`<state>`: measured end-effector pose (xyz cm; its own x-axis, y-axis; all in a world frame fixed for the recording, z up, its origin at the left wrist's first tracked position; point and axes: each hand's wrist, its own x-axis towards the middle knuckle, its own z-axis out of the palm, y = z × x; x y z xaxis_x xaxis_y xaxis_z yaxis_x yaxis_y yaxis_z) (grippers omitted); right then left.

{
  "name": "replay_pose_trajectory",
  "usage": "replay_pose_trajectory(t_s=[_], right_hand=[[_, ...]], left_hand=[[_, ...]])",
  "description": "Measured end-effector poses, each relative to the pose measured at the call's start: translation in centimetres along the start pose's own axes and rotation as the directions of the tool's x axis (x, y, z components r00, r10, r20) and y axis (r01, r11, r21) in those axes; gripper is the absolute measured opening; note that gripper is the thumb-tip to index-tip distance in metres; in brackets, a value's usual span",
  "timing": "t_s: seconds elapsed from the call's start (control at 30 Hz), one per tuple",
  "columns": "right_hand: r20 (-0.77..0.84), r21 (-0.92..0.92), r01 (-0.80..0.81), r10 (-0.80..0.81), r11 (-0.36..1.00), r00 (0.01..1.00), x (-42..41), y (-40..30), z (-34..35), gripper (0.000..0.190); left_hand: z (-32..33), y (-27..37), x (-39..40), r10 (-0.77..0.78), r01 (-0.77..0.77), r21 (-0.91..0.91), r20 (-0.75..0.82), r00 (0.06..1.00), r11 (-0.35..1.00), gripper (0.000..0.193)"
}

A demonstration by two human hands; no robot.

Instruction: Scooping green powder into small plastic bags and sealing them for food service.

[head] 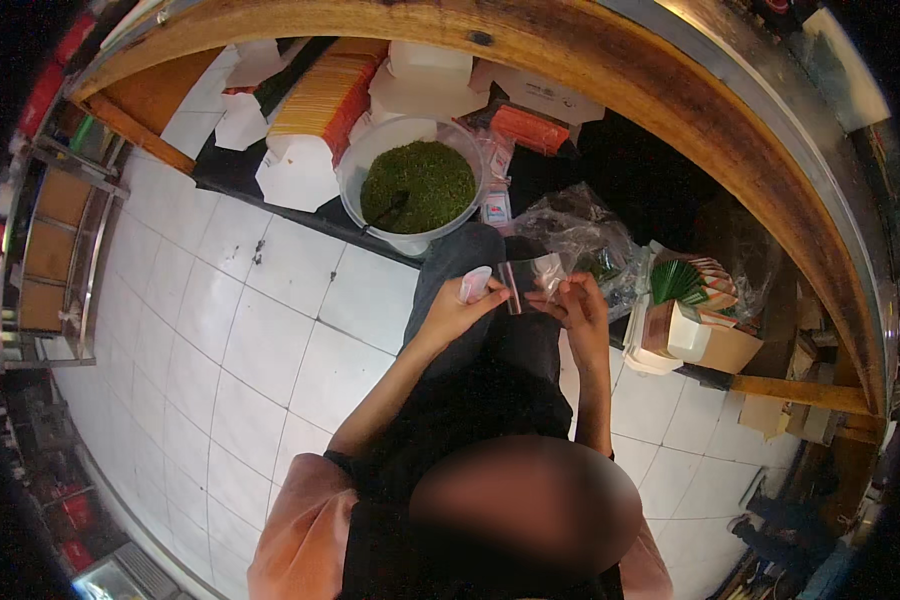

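Note:
My left hand [457, 304] holds a small white and pink rounded item [476, 285], perhaps a packet or label. Its fingertips also pinch one edge of a small clear plastic bag [523, 281]. On the bag's other side, my right hand [583, 304] grips the film between thumb and fingers. Both hands are above my lap. Just beyond my knee stands a translucent plastic tub [350, 176] of loose green flakes [427, 176]. A dark utensil [397, 202] is partly sunk in them. A larger crumpled clear plastic bag [577, 225] lies beyond my right hand.
Folded orange and white cartons [330, 82] stand left of the tub, with an orange wrapped pack [529, 129] behind. Fanned green packets [675, 281] and paper cartons [675, 330] sit at right. A curved-looking wooden edge [645, 67] runs overhead; a metal rack [64, 247] stands far left.

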<state>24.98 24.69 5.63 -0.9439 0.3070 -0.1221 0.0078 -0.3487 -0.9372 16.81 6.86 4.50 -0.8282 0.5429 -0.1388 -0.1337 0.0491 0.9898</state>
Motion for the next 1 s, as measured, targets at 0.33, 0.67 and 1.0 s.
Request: replay_pose_trajectory(t_s=[0.33, 0.67, 1.0], right_hand=[[0.105, -0.711, 0.269, -0.280, 0.649, 0.954, -1.1, 0.4, 3.8, 0.013], [0.258, -0.730, 0.342, -0.225, 0.592, 0.939, -0.7, 1.3, 3.2, 0.014], [0.145, -0.906, 0.269, -0.359, 0.326, 0.922, -0.2, 1.9, 3.4, 0.016]], left_hand=[[0.3, 0.9, -1.0, 0.057, -0.075, 0.285, 0.070, 0.996, 0.956, 0.015], [0.3, -0.9, -0.8, 0.480, -0.449, 0.560, 0.102, 0.871, 0.696, 0.026], [1.1, 1.1, -1.0, 0.319, -0.189, 0.762, -0.025, 0.947, 0.619, 0.028]])
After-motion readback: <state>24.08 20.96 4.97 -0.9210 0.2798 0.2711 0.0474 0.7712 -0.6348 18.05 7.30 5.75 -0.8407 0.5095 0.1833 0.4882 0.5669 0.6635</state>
